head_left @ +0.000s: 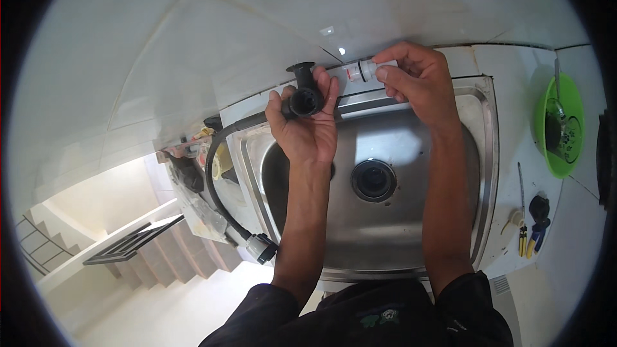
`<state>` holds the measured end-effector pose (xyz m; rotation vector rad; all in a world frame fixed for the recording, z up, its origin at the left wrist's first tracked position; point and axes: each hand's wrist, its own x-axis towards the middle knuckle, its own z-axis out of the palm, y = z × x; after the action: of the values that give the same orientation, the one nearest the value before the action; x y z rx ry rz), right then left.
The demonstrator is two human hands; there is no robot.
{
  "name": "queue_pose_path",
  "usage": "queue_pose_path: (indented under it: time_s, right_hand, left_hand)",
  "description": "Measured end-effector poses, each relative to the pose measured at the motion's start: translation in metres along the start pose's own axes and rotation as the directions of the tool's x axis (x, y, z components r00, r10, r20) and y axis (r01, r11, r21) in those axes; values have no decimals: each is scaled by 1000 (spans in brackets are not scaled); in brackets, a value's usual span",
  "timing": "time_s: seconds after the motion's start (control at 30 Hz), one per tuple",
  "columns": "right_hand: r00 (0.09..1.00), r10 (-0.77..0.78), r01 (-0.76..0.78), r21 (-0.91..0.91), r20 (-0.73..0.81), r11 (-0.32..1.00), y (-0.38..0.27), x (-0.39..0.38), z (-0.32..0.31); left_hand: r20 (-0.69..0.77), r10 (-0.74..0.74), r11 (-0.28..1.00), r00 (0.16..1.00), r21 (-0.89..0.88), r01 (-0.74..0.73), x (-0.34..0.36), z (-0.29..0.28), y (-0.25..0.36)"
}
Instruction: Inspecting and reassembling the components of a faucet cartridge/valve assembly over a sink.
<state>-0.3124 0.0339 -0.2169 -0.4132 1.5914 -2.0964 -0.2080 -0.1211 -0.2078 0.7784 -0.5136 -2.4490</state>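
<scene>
My left hand (303, 132) grips a black plastic fitting (306, 99) with a round open socket and a flanged branch pointing up. A dark flexible hose (226, 205) runs from it down the left of the sink to a grey connector (260, 247). My right hand (414, 83) pinches a white cylindrical part (364, 71) with a black ring around it, just right of the fitting and apart from it. Both hands are over the back of a stainless steel sink (379, 238) with a round drain (373, 180).
A green bowl (559, 160) with metal parts stands on the right counter, near pliers (538, 231), a long thin tool (520, 189) and a small pale roll (514, 222). Clutter and plastic bags (186, 173) lie on the left. Tiled wall behind; stairs and railing (160, 247) at lower left.
</scene>
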Motion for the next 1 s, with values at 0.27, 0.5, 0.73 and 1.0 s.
queue_pose_path:
  time_s: [0.27,0.5,0.73,1.0]
  right_hand:
    - [999,36,-35,76,-14,996,1,-1,0]
    - [999,45,-44,98,-17,994,1,0,-1]
    - [999,32,-30,126,-15,992,4,1,-1]
    - [999,39,-36,99,-23,994,5,0,-1]
  left_hand:
    - [-54,-84,977,995,-202,71,-3,5,1]
    - [27,-81,975,996,-204,85,-1,-1,-1]
    - [135,-45,995,990,-79,57,3,-10,-3]
    - [228,-75,997,971,1,77,3,-17,-2]
